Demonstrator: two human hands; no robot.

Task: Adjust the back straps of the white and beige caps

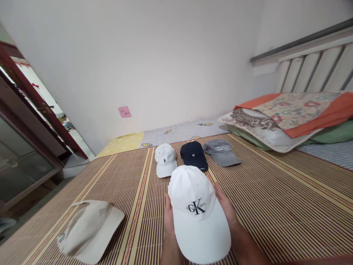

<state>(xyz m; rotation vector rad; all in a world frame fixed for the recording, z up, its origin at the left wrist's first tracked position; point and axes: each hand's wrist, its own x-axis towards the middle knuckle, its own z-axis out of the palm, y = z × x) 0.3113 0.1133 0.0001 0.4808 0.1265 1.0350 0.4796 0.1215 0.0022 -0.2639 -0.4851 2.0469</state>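
Between my two hands is a white baseball cap (pixel 193 187) with dark "CK" lettering, its brim toward me. My left hand (pixel 169 217) grips its left side, and my right hand (pixel 227 206) grips the right side; the cap hides most of the fingers. Just beyond it on the striped mat stand a smaller-looking white cap (pixel 165 156), a dark navy cap (pixel 193 154) and a grey cap (pixel 224 152) in a row. A beige cap (pixel 91 228) lies on its side at the near left, its strap sticking out.
A striped bamboo-style mat (pixel 275 206) covers the bed. Pillows (pixel 248 121) under an orange-edged floral cloth (pixel 300 106) lie at the right, near a radiator (pixel 311 68). A pink note (pixel 124 112) is on the wall. An open door (pixel 46 106) stands at the left.
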